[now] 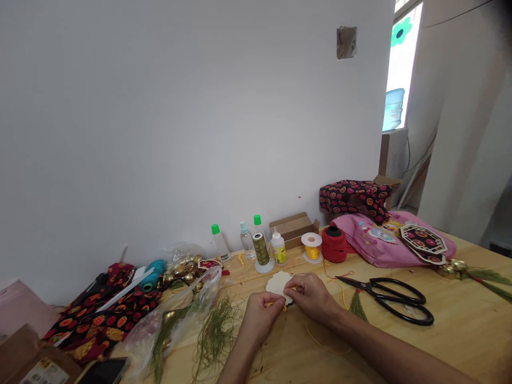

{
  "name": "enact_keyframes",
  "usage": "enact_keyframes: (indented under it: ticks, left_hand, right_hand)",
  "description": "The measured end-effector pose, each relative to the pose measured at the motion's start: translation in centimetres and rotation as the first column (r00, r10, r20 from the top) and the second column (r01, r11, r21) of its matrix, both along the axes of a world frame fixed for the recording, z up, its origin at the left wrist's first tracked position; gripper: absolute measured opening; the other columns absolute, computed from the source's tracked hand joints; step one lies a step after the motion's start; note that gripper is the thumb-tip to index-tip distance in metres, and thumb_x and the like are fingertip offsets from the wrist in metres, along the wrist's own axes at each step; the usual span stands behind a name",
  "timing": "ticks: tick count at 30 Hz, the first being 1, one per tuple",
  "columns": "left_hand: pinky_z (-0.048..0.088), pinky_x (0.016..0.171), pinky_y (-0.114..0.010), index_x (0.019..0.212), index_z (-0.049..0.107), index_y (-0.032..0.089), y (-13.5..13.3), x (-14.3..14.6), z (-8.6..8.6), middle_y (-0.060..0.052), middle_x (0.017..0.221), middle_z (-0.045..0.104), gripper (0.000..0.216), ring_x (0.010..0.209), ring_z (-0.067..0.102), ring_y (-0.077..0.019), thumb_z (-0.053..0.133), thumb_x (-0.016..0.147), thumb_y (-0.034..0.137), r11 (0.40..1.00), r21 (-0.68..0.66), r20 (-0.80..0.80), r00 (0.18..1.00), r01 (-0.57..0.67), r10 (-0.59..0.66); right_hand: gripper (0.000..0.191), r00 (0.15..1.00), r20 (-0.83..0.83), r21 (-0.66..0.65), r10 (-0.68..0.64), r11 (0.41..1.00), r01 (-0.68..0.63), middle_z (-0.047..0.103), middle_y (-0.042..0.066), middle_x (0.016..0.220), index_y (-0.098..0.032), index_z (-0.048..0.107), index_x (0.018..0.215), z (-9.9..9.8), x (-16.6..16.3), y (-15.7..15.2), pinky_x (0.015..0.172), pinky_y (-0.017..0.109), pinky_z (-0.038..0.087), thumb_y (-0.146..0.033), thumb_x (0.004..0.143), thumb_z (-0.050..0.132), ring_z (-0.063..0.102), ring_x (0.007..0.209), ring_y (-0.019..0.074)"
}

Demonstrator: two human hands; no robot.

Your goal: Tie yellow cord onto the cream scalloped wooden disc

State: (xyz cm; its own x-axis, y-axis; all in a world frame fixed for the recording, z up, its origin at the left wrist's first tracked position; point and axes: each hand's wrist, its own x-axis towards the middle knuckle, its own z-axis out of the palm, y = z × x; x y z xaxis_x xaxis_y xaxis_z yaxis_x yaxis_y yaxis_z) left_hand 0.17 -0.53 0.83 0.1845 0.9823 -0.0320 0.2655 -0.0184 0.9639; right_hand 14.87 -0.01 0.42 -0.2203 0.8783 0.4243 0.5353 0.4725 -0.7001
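Observation:
My left hand (261, 316) and my right hand (311, 296) meet over the wooden table (460, 341), both with fingers pinched together. Between them is a pale scalloped piece (278, 282) lying on the table, gripped at its edge by my right hand. A thin yellow cord (283, 306) passes between the fingertips of both hands and trails back under my right forearm. A tuft of green fibres (216, 333) lies just left of my left hand.
Black scissors (394, 298) lie right of my hands. Behind stand an olive thread spool (261, 249), a glue bottle (279, 247), a yellow cord reel (312, 247) and a red spool (334, 243). Patterned fabric (100, 314), a bag of bells (184, 266) and a pink bag (384, 240) flank them.

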Motion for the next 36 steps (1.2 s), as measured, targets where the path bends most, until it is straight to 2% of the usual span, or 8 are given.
enact_keyframes:
  ticks: [5, 9, 12, 16, 21, 28, 32, 36]
  left_hand:
    - [0.021, 0.040, -0.017, 0.057, 0.065, 0.009, 0.0, 0.0, 0.0, 0.003, 0.041, 0.049, 0.025, 0.039, 0.033, -0.0057, 0.059, 0.056, 0.033, 0.999, -0.030, 0.028, 0.999, -0.024, 0.024]
    - [0.022, 0.040, -0.016, 0.061, 0.065, 0.009, 0.3, -0.2, -0.1, 0.002, 0.042, 0.052, 0.025, 0.040, 0.035, -0.0053, 0.061, 0.057, 0.033, 0.999, -0.035, 0.130, 0.991, -0.035, 0.039]
    - [0.025, 0.040, -0.017, 0.065, 0.065, 0.010, 0.3, -0.3, -0.1, 0.002, 0.043, 0.055, 0.026, 0.040, 0.040, -0.0063, 0.062, 0.056, 0.034, 0.997, -0.062, 0.210, 0.977, -0.035, 0.047]
    - [0.031, 0.043, -0.017, 0.067, 0.065, 0.010, 0.2, -0.3, 0.5, -0.001, 0.052, 0.062, 0.025, 0.044, 0.047, -0.0085, 0.064, 0.055, 0.033, 0.998, -0.064, 0.296, 0.954, -0.023, 0.041]
    - [0.038, 0.049, -0.021, 0.067, 0.064, 0.011, 0.2, -0.4, 0.8, -0.001, 0.052, 0.064, 0.024, 0.047, 0.053, -0.0119, 0.067, 0.052, 0.031, 0.988, -0.102, 0.408, 0.901, -0.115, 0.146]
    - [0.035, 0.045, -0.020, 0.067, 0.062, 0.010, 0.4, -0.4, 0.2, 0.000, 0.046, 0.060, 0.026, 0.045, 0.051, -0.0115, 0.065, 0.054, 0.032, 0.983, -0.122, 0.341, 0.924, -0.138, 0.172]
    - [0.037, 0.049, -0.021, 0.068, 0.061, 0.010, 0.3, -0.4, 0.4, 0.000, 0.050, 0.061, 0.026, 0.048, 0.053, -0.0119, 0.064, 0.056, 0.032, 0.990, -0.102, 0.359, 0.925, -0.097, 0.128]
    - [0.035, 0.046, -0.019, 0.067, 0.061, 0.010, 0.2, -0.3, 0.6, 0.000, 0.051, 0.061, 0.025, 0.045, 0.051, -0.0102, 0.065, 0.055, 0.032, 0.995, -0.090, 0.348, 0.934, -0.051, 0.080]
  right_hand:
    - [0.017, 0.999, 0.016, -0.017, 0.035, 0.999, -0.035, 0.057, -0.001, 0.059, -0.018, 0.063, 0.068, 0.2, 0.2, 0.1, 0.049, 0.018, 0.030, -0.022, 0.070, 0.047, 0.046, 0.053, 0.0092]
    - [0.016, 0.990, 0.111, 0.056, 0.090, 0.994, -0.097, 0.047, -0.004, 0.055, -0.020, 0.061, 0.076, 0.8, 0.3, -0.3, 0.048, 0.018, 0.027, -0.016, 0.066, 0.049, 0.040, 0.051, 0.0078]
    - [0.009, 0.976, 0.195, 0.102, 0.100, 0.987, -0.122, 0.043, -0.005, 0.055, -0.018, 0.059, 0.069, 1.0, 0.2, -0.6, 0.049, 0.018, 0.026, -0.015, 0.063, 0.053, 0.039, 0.053, 0.0076]
    - [0.006, 0.966, 0.247, 0.108, 0.071, 0.989, -0.100, 0.045, -0.004, 0.057, -0.018, 0.058, 0.063, 0.9, -0.1, -0.6, 0.048, 0.018, 0.025, -0.023, 0.066, 0.054, 0.041, 0.054, 0.0079]
    - [0.017, 0.976, 0.213, 0.167, -0.038, 0.986, 0.002, 0.049, -0.001, 0.058, -0.021, 0.062, 0.067, 0.9, 0.0, -0.4, 0.050, 0.019, 0.027, -0.025, 0.074, 0.047, 0.045, 0.055, 0.0090]
    - [0.017, 0.986, 0.118, 0.146, -0.117, 0.984, 0.099, 0.053, 0.001, 0.061, -0.020, 0.063, 0.074, 1.0, 0.5, -0.1, 0.051, 0.019, 0.030, -0.023, 0.073, 0.046, 0.047, 0.056, 0.0103]
    - [0.015, 0.986, 0.166, 0.150, -0.010, 0.989, -0.015, 0.051, -0.001, 0.061, -0.021, 0.061, 0.077, 1.3, 0.1, -0.6, 0.051, 0.019, 0.029, -0.020, 0.070, 0.048, 0.045, 0.057, 0.0096]
    - [0.010, 0.966, 0.255, 0.145, 0.036, 0.987, -0.075, 0.048, -0.002, 0.058, -0.020, 0.060, 0.068, 1.2, -0.3, -0.8, 0.050, 0.018, 0.027, -0.022, 0.070, 0.050, 0.043, 0.056, 0.0090]
